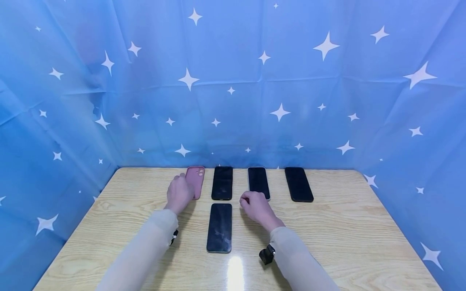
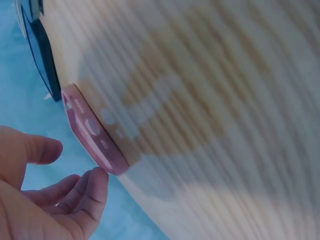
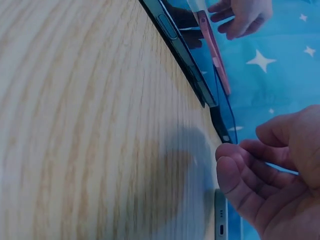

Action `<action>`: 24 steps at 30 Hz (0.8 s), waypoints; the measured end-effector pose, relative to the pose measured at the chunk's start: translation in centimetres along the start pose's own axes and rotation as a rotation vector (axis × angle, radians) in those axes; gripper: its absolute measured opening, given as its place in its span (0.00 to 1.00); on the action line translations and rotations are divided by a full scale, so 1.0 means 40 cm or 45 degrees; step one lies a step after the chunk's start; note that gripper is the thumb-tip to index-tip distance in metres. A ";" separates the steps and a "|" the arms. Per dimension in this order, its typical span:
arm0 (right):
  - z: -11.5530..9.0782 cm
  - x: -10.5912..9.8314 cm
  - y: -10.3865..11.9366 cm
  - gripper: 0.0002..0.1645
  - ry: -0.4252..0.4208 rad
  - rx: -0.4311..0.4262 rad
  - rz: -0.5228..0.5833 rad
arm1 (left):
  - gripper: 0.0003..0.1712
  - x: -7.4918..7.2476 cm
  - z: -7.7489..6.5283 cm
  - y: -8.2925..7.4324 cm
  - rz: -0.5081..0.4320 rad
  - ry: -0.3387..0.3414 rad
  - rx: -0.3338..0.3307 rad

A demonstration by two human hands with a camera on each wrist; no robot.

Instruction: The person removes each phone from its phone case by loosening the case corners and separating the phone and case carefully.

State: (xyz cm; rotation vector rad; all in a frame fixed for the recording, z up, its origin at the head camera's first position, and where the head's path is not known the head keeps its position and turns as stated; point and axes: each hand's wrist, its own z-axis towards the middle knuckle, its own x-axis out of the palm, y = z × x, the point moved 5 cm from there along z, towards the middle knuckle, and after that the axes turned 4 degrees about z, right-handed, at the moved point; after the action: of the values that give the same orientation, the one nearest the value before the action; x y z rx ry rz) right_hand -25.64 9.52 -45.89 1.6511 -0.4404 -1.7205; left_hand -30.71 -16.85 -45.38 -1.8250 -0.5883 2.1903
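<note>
A: Where was the pink phone case (image 1: 197,179)?

B: Left of centre by the far edge of the wooden surface (image 1: 349,238). The left hand (image 1: 179,193) hung over its left side, fingertips at its rim; contact couldn't be told. Thumb stood apart, fingers loosely bent, gripping nothing.

A: Right hand (image 1: 258,208)?

B: Relaxed curl, grasping nothing, by the near end of the light-rimmed phone (image 1: 257,178).

A: Obstacles?

B: A black phone (image 1: 222,183) lay just right of the case; a dark-screened phone (image 1: 219,228) lay nearer, between the sleeves (image 1: 145,246). Star-patterned cloth (image 1: 233,60) rose behind the far edge.

A: Room?

B: Wood stretched from the case to the left edge, and from the rightmost phone (image 1: 299,184) to the right edge.
</note>
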 end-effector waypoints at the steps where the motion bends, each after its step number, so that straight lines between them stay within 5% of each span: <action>1: 0.001 0.002 -0.001 0.10 0.000 0.003 0.000 | 0.19 0.000 -0.003 -0.004 -0.001 -0.003 0.010; 24: 0.077 0.048 -0.016 0.11 0.100 0.135 0.021 | 0.05 0.017 -0.046 -0.087 -0.027 -0.076 0.275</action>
State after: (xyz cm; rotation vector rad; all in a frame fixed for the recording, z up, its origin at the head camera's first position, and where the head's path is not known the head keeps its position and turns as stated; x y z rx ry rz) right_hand -28.65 7.96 -47.30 1.7787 -0.5142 -1.6387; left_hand -29.31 -13.16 -44.72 -1.6420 -0.3637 2.2046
